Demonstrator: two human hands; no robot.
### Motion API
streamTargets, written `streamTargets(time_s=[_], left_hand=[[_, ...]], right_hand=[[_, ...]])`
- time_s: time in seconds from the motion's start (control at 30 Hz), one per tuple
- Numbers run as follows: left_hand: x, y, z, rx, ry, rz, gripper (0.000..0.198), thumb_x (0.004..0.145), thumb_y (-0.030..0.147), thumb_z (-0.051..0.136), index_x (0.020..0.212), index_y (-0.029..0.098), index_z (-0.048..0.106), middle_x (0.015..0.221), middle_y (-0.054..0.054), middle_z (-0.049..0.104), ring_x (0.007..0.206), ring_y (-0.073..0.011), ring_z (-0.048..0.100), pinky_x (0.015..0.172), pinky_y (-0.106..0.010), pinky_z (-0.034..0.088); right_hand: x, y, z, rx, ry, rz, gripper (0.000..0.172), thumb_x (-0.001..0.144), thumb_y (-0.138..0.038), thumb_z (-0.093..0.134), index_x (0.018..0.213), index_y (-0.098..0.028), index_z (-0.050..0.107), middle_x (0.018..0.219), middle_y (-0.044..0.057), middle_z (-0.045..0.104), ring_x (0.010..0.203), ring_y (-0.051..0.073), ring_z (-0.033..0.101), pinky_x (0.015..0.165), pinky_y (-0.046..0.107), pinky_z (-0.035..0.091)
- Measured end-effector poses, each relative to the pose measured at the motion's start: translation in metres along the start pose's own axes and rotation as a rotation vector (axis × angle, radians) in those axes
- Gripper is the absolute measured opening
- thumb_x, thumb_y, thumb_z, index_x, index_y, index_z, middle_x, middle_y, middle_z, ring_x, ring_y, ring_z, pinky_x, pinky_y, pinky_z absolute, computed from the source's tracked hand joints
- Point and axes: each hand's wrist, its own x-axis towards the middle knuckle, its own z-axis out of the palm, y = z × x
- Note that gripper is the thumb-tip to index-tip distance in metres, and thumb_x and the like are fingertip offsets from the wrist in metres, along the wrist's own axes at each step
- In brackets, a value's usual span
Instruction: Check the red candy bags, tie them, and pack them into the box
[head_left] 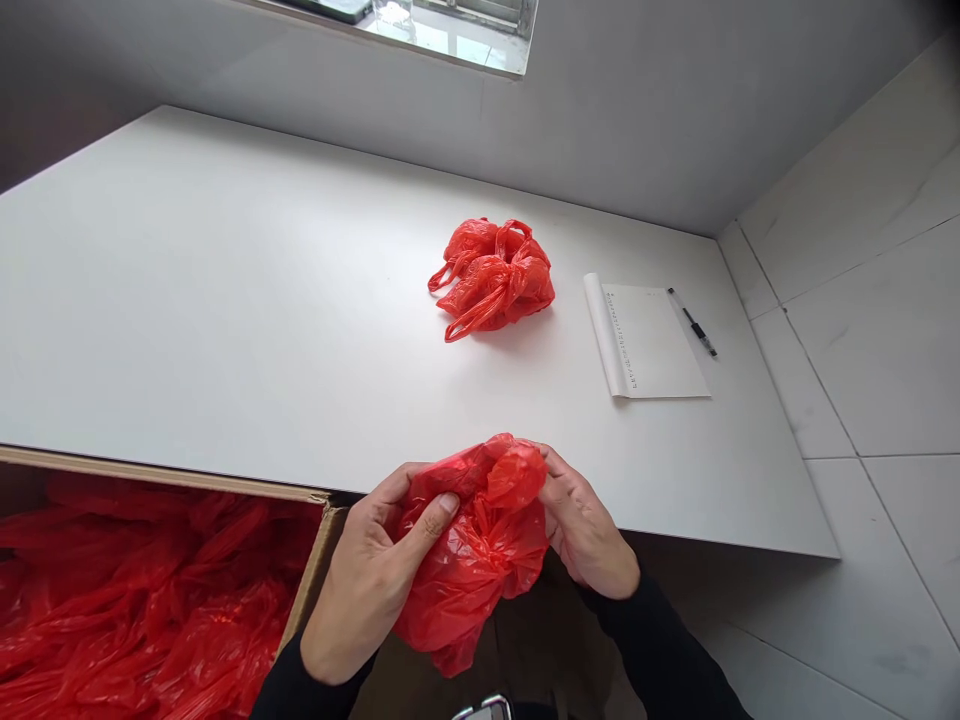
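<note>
A crumpled red plastic bag (480, 560) hangs between my two hands, just in front of the table's near edge. My left hand (375, 560) grips its left side, with the thumb pressed on the front. On the upper right, my right hand (589, 525) holds the bag, its fingertips partly hidden behind the plastic. Gathered folds run across the middle of the bag, and a puffed piece stands out near my right fingers. What the bag contains, if anything, cannot be seen.
Knotted red plastic bags (499, 280) sit on the white table (225, 290). To their right lie an open notepad (652, 340) and a black pen (694, 323). A cardboard box (311, 555) full of red bags (150, 590) stands at the lower left. Walls border the table.
</note>
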Motion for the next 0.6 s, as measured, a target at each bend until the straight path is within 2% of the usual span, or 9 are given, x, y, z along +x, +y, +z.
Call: streamTargets(time_s=[0.07,0.17,0.23,0.3,0.37,0.43,0.47,0.5,0.6], left_hand=[[-0.002,-0.001,0.000,0.020,-0.043,-0.007,0.032,0.089,0.036,0.068,0.120,0.028,0.069,0.114,-0.003,0.074,0.097,-0.0202,0.068,0.086,-0.027,0.052],[-0.010,0.001,0.006,-0.021,-0.197,-0.025,0.047,0.089,0.033,0.069,0.134,0.031,0.060,0.132,-0.003,0.067,0.113,-0.0231,0.065,0.098,-0.031,0.050],[-0.017,0.002,0.010,-0.105,-0.263,-0.016,0.045,0.089,0.032,0.067,0.134,0.029,0.061,0.134,-0.005,0.066,0.116,-0.0250,0.065,0.100,-0.034,0.049],[-0.023,0.001,0.006,-0.169,-0.241,0.007,0.036,0.090,0.030,0.066,0.125,0.025,0.069,0.128,-0.007,0.070,0.115,-0.0260,0.066,0.101,-0.036,0.049],[-0.030,0.000,-0.012,-0.269,-0.078,-0.005,0.030,0.084,0.028,0.073,0.113,0.021,0.075,0.119,-0.008,0.074,0.113,-0.0279,0.067,0.102,-0.037,0.049],[-0.040,0.000,-0.042,-0.448,0.256,-0.029,0.032,0.074,0.024,0.081,0.105,0.019,0.076,0.109,-0.008,0.077,0.106,-0.0290,0.070,0.096,-0.038,0.054],[-0.045,0.000,-0.062,-0.551,0.467,-0.035,0.033,0.071,0.022,0.082,0.103,0.019,0.076,0.103,-0.008,0.078,0.099,-0.0283,0.072,0.091,-0.038,0.057],[-0.050,-0.001,-0.083,-0.613,0.630,-0.025,0.034,0.072,0.022,0.080,0.105,0.021,0.074,0.099,-0.006,0.078,0.094,-0.0257,0.073,0.086,-0.036,0.059],[-0.059,-0.010,-0.146,-0.677,0.894,0.014,0.027,0.083,0.017,0.063,0.109,0.021,0.070,0.082,-0.002,0.077,0.081,-0.0186,0.073,0.080,-0.029,0.060]], right_hand=[[-0.001,0.001,-0.003,-0.019,0.018,-0.029,0.033,0.090,-0.045,0.068,0.118,-0.027,0.064,0.118,0.005,0.071,0.106,0.021,0.068,0.094,0.036,0.056],[-0.008,0.001,-0.005,-0.060,0.043,-0.033,0.026,0.081,-0.033,0.080,0.104,-0.027,0.070,0.105,0.002,0.075,0.096,0.019,0.070,0.084,0.029,0.058],[-0.016,0.002,-0.005,-0.102,0.064,0.015,0.023,0.081,-0.032,0.080,0.102,-0.027,0.072,0.104,0.003,0.076,0.093,0.019,0.071,0.082,0.028,0.059],[-0.021,0.004,-0.007,-0.139,0.085,0.068,0.026,0.088,-0.037,0.073,0.113,-0.029,0.072,0.117,0.006,0.073,0.101,0.021,0.071,0.083,0.030,0.061],[-0.023,0.007,-0.009,-0.163,0.086,0.080,0.034,0.093,-0.043,0.064,0.126,-0.031,0.066,0.129,0.008,0.068,0.112,0.025,0.067,0.089,0.035,0.061],[-0.021,0.010,-0.011,-0.193,0.085,0.065,0.038,0.095,-0.046,0.061,0.130,-0.032,0.064,0.130,0.009,0.066,0.118,0.027,0.065,0.093,0.039,0.060],[-0.019,0.011,-0.012,-0.213,0.094,0.060,0.037,0.095,-0.046,0.061,0.129,-0.031,0.064,0.127,0.009,0.067,0.117,0.027,0.065,0.094,0.039,0.061],[-0.018,0.012,-0.013,-0.232,0.107,0.061,0.036,0.094,-0.046,0.062,0.126,-0.030,0.066,0.122,0.009,0.068,0.114,0.026,0.066,0.094,0.039,0.061],[-0.013,0.014,-0.016,-0.259,0.153,0.093,0.031,0.092,-0.044,0.065,0.118,-0.029,0.069,0.109,0.007,0.070,0.104,0.022,0.068,0.089,0.033,0.063]])
